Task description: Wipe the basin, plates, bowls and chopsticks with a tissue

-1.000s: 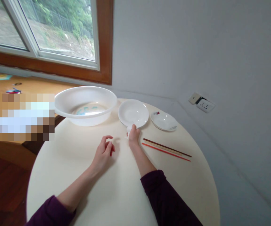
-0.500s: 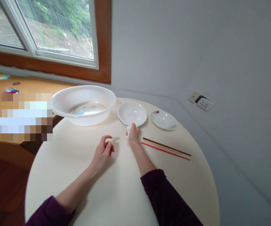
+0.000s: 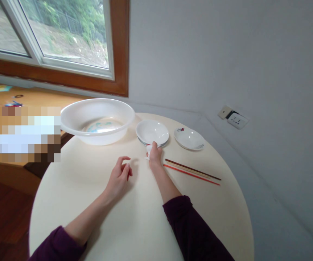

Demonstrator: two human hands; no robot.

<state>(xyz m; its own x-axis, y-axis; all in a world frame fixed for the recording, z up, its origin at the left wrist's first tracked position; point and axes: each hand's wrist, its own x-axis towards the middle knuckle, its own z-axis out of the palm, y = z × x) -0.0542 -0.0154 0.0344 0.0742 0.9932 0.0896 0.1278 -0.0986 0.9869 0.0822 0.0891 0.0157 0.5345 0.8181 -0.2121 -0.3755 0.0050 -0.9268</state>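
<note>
My right hand [image 3: 155,156] is closed at the near rim of a white bowl [image 3: 152,132], its thumb up against the edge. A small white piece [image 3: 148,149] pokes out on the left of these fingers; most of it is covered, and I cannot tell its kind. Another dish seems to lie beneath the bowl. My left hand [image 3: 120,173] hovers over the table to the left, holding nothing, its fingers loosely bent and apart. Brown, beige and red chopsticks [image 3: 191,174] lie just right of my right wrist.
At the back left of the round cream table [image 3: 129,224] stands a large translucent basin [image 3: 104,139]. White dishes [image 3: 189,138] with a small red motif sit at the right. A wooden desk [image 3: 44,95] is beyond the left edge; a wall with a socket [image 3: 238,120] rises behind.
The far rim of the white bowl has dropped slightly, so the bowl looks less raised. Both hands have stayed almost where they were.
</note>
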